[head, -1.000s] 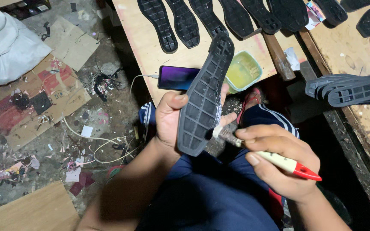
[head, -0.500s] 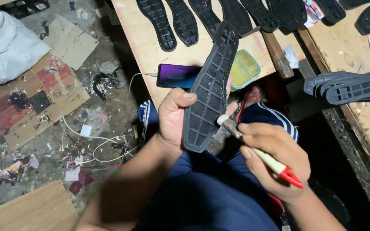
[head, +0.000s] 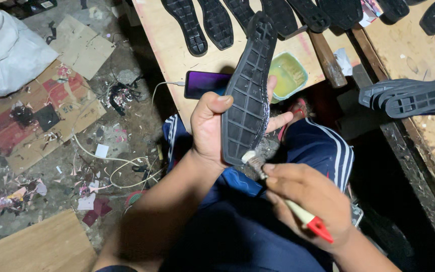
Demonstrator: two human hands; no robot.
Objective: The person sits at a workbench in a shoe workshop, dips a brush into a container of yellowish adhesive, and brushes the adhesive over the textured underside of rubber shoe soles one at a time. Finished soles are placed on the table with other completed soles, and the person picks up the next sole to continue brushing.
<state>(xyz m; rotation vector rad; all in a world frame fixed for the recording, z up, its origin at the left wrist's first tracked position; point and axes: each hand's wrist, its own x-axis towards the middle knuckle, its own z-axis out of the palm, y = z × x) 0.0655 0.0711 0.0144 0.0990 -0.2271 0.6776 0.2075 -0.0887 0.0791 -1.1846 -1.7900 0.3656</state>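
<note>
My left hand (head: 210, 128) grips a black rubber shoe sole (head: 247, 88), held upright with its ribbed inner side facing me, toe pointing away. My right hand (head: 308, 201) holds a small brush (head: 278, 189) with a pale handle and a red end. The bristles touch the heel end of the sole at its lower edge. Both hands are over my lap, which is covered by dark blue trousers with white stripes (head: 323, 146).
A wooden board (head: 177, 50) ahead carries a row of black soles (head: 217, 20), a phone with a purple screen (head: 205, 83) on a white cable, and a green tub of yellowish glue (head: 289, 75). More soles are stacked (head: 414, 98) at the right. Scraps and cardboard (head: 46, 116) litter the floor at the left.
The sole has turned more upright in my left hand. My right hand has dropped lower, and the brush now meets the sole's heel end instead of its side.
</note>
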